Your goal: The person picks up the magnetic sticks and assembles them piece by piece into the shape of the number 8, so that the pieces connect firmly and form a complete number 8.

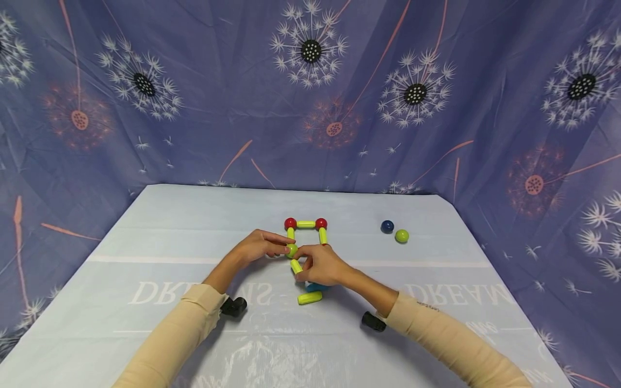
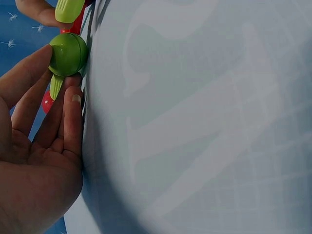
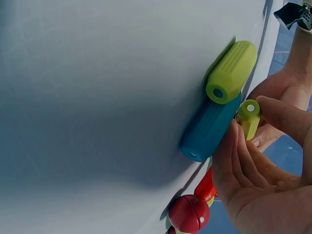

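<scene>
My left hand pinches a green ball between thumb and fingers. It sits at the near left corner of a square of toy rods and balls lying on the table. My right hand pinches a loose yellow-green rod, its upper end close to the green ball; in the left wrist view a small gap shows between them. Two red balls, one left and one right, form the far corners, joined by a yellow-green rod. Another red ball and a red rod are partly hidden by my right hand.
A blue rod and a yellow-green rod lie side by side below my right hand. Farther right on the pale cloth are a dark blue ball and a green ball. A patterned curtain hangs behind the table.
</scene>
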Motion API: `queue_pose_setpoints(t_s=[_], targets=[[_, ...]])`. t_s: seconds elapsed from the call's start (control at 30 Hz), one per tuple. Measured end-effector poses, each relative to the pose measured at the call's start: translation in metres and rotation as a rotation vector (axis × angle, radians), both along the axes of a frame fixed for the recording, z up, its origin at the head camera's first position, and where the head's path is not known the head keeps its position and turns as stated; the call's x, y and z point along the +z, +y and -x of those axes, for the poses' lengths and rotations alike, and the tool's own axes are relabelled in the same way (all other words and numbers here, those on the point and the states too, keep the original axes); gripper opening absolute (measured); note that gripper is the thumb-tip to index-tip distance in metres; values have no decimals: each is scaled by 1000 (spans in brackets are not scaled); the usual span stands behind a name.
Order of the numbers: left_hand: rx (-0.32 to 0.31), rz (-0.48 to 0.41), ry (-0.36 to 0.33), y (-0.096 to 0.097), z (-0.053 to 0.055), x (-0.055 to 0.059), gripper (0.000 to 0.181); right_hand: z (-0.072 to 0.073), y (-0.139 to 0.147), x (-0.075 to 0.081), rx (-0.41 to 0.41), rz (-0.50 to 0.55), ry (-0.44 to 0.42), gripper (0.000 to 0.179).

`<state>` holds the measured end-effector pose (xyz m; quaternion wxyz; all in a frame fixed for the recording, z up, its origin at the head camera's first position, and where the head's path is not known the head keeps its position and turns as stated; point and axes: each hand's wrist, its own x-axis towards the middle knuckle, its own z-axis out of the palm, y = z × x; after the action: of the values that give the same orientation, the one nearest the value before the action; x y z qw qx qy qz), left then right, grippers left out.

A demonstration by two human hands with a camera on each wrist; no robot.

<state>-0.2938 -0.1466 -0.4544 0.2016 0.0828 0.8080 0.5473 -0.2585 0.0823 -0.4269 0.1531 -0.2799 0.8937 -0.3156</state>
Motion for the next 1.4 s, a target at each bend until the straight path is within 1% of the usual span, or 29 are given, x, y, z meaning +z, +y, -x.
queue_pose_setpoints(t_s=[0.3,0.5,0.73,0.8,0.93,1.2,1.4], targets=[[-7,8,-2,0,1,0,37,-1,-6,-2,-70,-19,-54,41],[-17,13,6,0,0,1,39,-5,-11,-4,-112,-11,-69,42],[-7,23,-1,2,0,2,38,-7,-13,-4,-135,-16,-84,42],[-9,23,6,3,0,2,38,-7,-13,-4,-141,-12,-93,41],[-1,17,-2,3,1,2,37,-6,-13,-4,-150,1,-108,41],[9,15,-8,1,1,2,35,-4,-14,-6,-164,38,-92,40],[13,15,-15,1,2,1,34,-2,-14,-8,-185,29,-90,42]])
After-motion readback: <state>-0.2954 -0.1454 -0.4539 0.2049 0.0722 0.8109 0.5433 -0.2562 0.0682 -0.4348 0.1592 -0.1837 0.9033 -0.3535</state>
